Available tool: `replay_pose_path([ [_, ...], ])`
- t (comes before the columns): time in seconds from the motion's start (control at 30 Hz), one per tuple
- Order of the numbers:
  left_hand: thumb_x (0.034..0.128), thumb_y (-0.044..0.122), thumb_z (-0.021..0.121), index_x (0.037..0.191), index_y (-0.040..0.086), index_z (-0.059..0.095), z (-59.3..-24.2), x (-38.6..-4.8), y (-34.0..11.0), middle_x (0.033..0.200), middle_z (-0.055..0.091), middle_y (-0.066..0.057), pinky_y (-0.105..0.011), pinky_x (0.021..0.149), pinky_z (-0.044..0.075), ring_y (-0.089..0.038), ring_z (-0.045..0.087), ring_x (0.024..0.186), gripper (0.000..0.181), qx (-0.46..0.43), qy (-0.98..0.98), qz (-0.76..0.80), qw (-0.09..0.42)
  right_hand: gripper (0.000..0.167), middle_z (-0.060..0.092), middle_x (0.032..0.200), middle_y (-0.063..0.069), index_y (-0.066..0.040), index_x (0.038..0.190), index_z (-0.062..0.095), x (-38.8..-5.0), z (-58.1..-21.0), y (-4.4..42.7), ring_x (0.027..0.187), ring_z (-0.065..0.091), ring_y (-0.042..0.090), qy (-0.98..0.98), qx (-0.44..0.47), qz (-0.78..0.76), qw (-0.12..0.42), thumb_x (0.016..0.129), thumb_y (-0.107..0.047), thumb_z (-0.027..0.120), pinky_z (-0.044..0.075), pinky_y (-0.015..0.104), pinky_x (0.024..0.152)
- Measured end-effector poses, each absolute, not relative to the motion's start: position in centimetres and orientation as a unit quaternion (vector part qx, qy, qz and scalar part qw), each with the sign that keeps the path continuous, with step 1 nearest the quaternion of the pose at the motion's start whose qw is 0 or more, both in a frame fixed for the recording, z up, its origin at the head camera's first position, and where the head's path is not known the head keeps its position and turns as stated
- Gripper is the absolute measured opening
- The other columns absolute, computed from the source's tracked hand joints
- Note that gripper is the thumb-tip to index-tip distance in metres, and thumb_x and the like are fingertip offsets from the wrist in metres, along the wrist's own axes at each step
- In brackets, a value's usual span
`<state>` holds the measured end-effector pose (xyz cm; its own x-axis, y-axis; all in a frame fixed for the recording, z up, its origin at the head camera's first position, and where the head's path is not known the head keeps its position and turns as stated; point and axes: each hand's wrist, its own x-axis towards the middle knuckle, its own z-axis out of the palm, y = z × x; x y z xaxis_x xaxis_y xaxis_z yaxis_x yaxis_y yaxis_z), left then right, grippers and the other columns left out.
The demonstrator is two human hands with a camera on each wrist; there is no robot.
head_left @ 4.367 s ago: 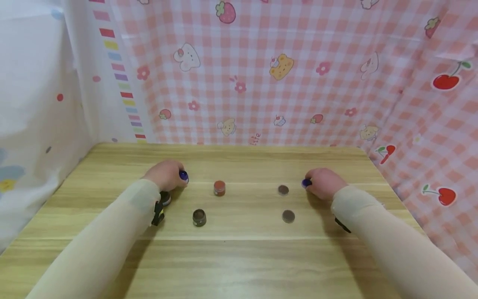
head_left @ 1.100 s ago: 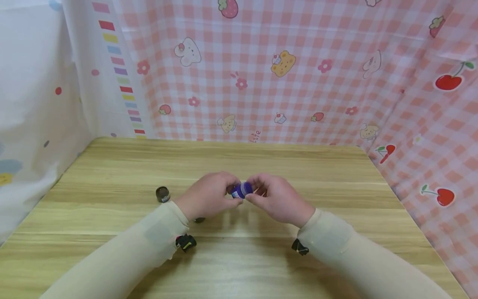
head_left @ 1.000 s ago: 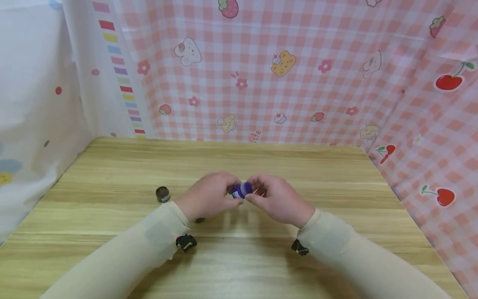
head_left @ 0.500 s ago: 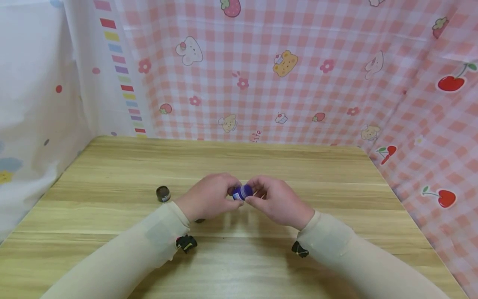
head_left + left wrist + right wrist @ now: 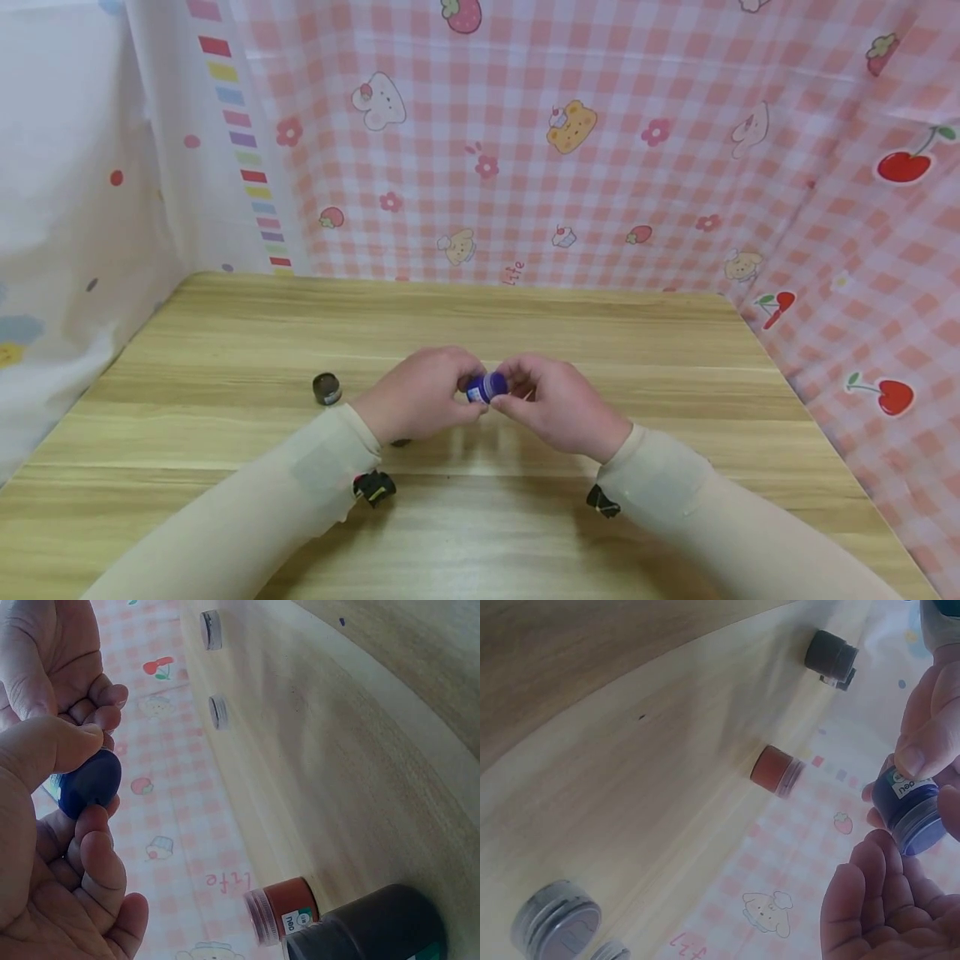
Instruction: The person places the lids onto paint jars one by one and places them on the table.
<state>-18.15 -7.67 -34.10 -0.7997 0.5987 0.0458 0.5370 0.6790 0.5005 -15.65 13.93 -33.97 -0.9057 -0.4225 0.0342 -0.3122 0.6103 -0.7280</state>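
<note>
Meeting checked cloth [image 5: 525,100] along its far edge, the wood-grain table [image 5: 487,533] runs wide on both sides of the blue jar [image 5: 476,391], held above mid-table: the left hand [image 5: 423,392] pinches it, the right hand [image 5: 564,407] grips its lid [image 5: 496,384].

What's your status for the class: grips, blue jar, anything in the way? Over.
Left grip holding blue jar; right grip pinching its ridged end. Jar tilted, off the table. Nothing seen in the way; red jar stands apart.
</note>
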Motion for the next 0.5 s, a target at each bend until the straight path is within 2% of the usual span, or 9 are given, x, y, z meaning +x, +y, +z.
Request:
replay_pose_path([
  [0.3,0.0935,0.028,0.079,0.110,0.012,0.074,-34.35,-18.16,-7.58,0.092,0.067,-0.002,-0.031,0.073,0.050,-0.013,0.056,0.079,0.023,0.315,0.914,0.252,0.053,0.020,0.072,0.091,-0.004,-0.012,0.110,0.073,-15.64,-33.92,13.98,0.081,0.063,0.012,0.905,-0.193,-0.373,0.067,0.099,-0.028,0.076,0.055,0.030,0.073],
  [0.4,0.0936,0.027,0.078,0.110,0.012,0.074,-34.44,-18.24,-7.55,0.093,0.068,-0.003,-0.030,0.072,0.049,-0.012,0.056,0.078,0.023,0.315,0.913,0.252,0.055,0.031,0.074,0.094,-0.003,-0.007,0.121,0.071,-15.69,-33.93,14.06,0.082,0.065,0.011,0.905,-0.201,-0.370,0.062,0.099,-0.028,0.076,0.056,0.029,0.074],
  [0.5,0.0938,0.029,0.078,0.109,0.013,0.074,-34.44,-18.29,-7.53,0.093,0.068,-0.002,-0.030,0.071,0.049,-0.012,0.056,0.077,0.023,0.318,0.913,0.249,0.055,0.046,0.074,0.099,0.001,-0.002,0.137,0.064,-15.73,-33.93,14.26,0.083,0.066,0.009,0.902,-0.217,-0.369,0.058,0.098,-0.024,0.076,0.058,0.028,0.076],
])
